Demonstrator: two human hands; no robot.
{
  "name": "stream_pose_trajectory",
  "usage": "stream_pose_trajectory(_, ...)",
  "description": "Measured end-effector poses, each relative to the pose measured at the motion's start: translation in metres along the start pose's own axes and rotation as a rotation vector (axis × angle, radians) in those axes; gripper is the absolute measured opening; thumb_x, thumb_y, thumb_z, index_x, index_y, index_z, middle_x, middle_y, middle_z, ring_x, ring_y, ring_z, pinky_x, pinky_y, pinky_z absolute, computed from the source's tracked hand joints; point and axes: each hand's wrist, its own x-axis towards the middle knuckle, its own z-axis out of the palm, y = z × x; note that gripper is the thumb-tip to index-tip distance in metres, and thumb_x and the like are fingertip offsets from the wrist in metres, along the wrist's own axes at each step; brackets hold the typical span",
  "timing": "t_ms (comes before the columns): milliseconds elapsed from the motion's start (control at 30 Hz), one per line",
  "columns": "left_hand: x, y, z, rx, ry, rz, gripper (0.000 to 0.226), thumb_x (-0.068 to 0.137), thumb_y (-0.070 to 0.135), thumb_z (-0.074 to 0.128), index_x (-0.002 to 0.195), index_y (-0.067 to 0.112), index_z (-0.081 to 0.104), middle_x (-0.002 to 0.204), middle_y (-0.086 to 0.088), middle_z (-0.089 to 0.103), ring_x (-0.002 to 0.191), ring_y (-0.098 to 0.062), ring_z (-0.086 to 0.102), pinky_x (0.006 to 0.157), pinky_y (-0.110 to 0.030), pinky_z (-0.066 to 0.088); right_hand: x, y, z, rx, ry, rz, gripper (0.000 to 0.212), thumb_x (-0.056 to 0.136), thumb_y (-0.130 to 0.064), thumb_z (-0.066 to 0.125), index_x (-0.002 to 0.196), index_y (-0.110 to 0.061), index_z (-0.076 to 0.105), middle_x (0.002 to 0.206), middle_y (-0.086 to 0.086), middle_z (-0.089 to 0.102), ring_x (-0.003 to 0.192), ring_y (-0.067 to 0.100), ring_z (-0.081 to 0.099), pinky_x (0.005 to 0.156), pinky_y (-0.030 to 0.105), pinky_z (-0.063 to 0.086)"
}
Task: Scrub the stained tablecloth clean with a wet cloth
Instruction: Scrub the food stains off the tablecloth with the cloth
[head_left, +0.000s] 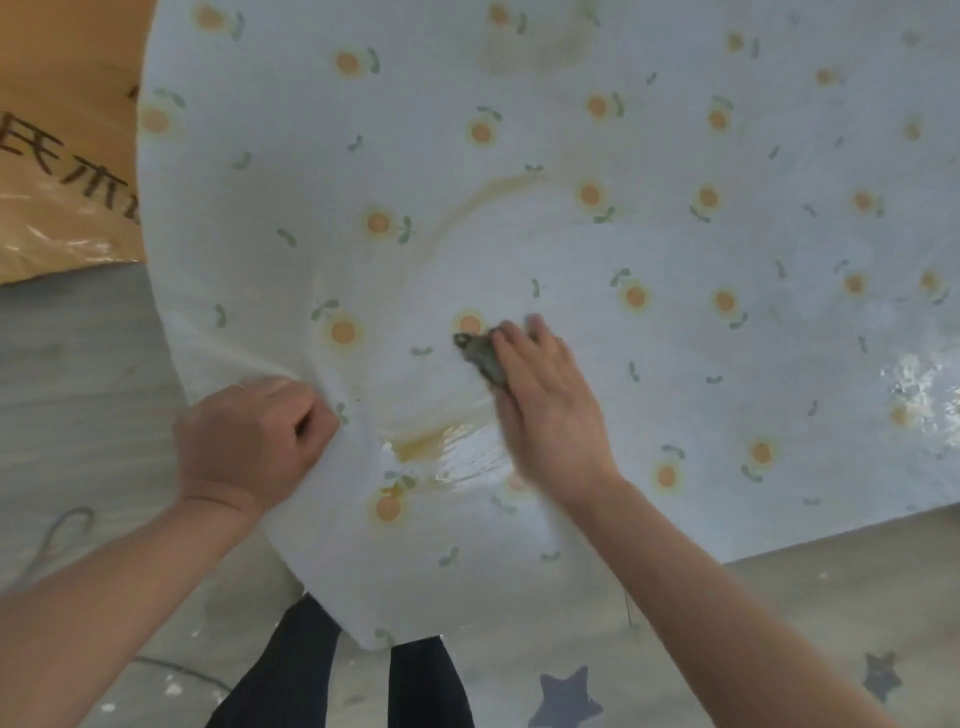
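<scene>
A pale blue tablecloth printed with orange flowers covers the table. Brown stains mark it: a curved streak, a wet smear near my hands and a faint patch at the far edge. My right hand lies flat with straight fingers, pressing a small dark grey cloth onto the tablecloth; the cloth sticks out from under its fingers. My left hand grips a bunched fold of the tablecloth at its left edge, and wrinkles run out from there.
A brown cardboard box with black print stands at the left behind the table. A wet glossy patch shines at the right of the cloth. Below are grey floor, my dark trousers and a star-patterned mat.
</scene>
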Motion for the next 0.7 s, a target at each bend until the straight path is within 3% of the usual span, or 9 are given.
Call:
stream_pose_trajectory(133, 0.001, 0.002, -0.002, 0.017, 0.017, -0.019, 0.035, 0.088, 0.024, 0.052, 0.055, 0.016, 0.041, 0.053, -0.007, 0.047, 0.048, -0.033, 0.051, 0.049, -0.028, 0.028, 0.081, 0.111, -0.033, -0.077, 0.15, 0.518, 0.043, 0.104, -0.025, 0.04, 0.139, -0.001, 0.046, 0.146, 0.017, 0.049, 0.148, 0.035, 0.027, 0.119, 0.047, 0.026)
stream_pose_trajectory(233, 0.002, 0.005, -0.004, 0.032, 0.045, 0.003, 0.034, 0.086, 0.023, 0.052, 0.054, 0.017, 0.042, 0.052, -0.007, 0.047, 0.047, -0.032, 0.051, 0.048, -0.028, 0.028, 0.155, 0.124, -0.029, -0.059, 0.25, 0.758, 0.043, 0.106, -0.025, 0.034, 0.139, 0.0, 0.045, 0.148, 0.016, 0.045, 0.149, 0.036, 0.023, 0.12, 0.045, 0.023)
stream_pose_trajectory(300, 0.002, 0.004, -0.005, 0.053, 0.057, 0.019, 0.034, 0.086, 0.022, 0.054, 0.054, 0.018, 0.043, 0.052, -0.007, 0.047, 0.047, -0.032, 0.052, 0.05, -0.027, 0.023, 0.193, 0.091, -0.009, -0.078, 0.242, 0.698, 0.045, 0.105, -0.02, 0.031, 0.145, -0.002, 0.04, 0.151, 0.014, 0.043, 0.148, 0.037, 0.026, 0.119, 0.045, 0.024)
stream_pose_trajectory(400, 0.003, 0.004, -0.004, 0.054, 0.074, 0.013, 0.033, 0.085, 0.022, 0.055, 0.055, 0.018, 0.042, 0.052, -0.005, 0.047, 0.048, -0.032, 0.053, 0.048, -0.028, 0.027, 0.202, 0.006, 0.029, -0.081, 0.203, 0.324, 0.046, 0.098, -0.007, 0.035, 0.143, -0.005, 0.044, 0.143, 0.016, 0.049, 0.137, 0.039, 0.039, 0.112, 0.048, 0.035)
stream_pose_trajectory(533, 0.004, 0.006, -0.008, 0.008, 0.117, 0.046, 0.033, 0.085, 0.022, 0.053, 0.054, 0.019, 0.044, 0.051, -0.005, 0.047, 0.046, -0.031, 0.051, 0.047, -0.028, 0.03, 0.09, -0.077, 0.044, 0.045, -0.03, -0.183, 0.05, 0.1, -0.009, 0.05, 0.148, 0.002, 0.042, 0.154, 0.017, 0.041, 0.148, 0.037, 0.027, 0.123, 0.047, 0.02)
stream_pose_trajectory(600, 0.005, 0.007, -0.009, -0.022, 0.125, 0.042, 0.034, 0.086, 0.022, 0.05, 0.053, 0.019, 0.045, 0.051, -0.004, 0.046, 0.045, -0.03, 0.049, 0.047, -0.028, 0.029, 0.036, -0.063, 0.029, 0.054, -0.119, -0.242, 0.051, 0.1, -0.009, 0.052, 0.149, 0.002, 0.041, 0.157, 0.015, 0.039, 0.151, 0.034, 0.022, 0.124, 0.046, 0.018)
stream_pose_trajectory(700, 0.005, 0.005, -0.006, -0.075, 0.142, 0.055, 0.036, 0.088, 0.022, 0.049, 0.053, 0.021, 0.042, 0.05, -0.003, 0.042, 0.043, -0.027, 0.044, 0.047, -0.025, 0.026, 0.008, 0.003, -0.002, -0.014, -0.123, -0.101, 0.052, 0.103, -0.018, 0.052, 0.15, 0.0, 0.04, 0.159, 0.014, 0.036, 0.152, 0.032, 0.019, 0.124, 0.046, 0.02)
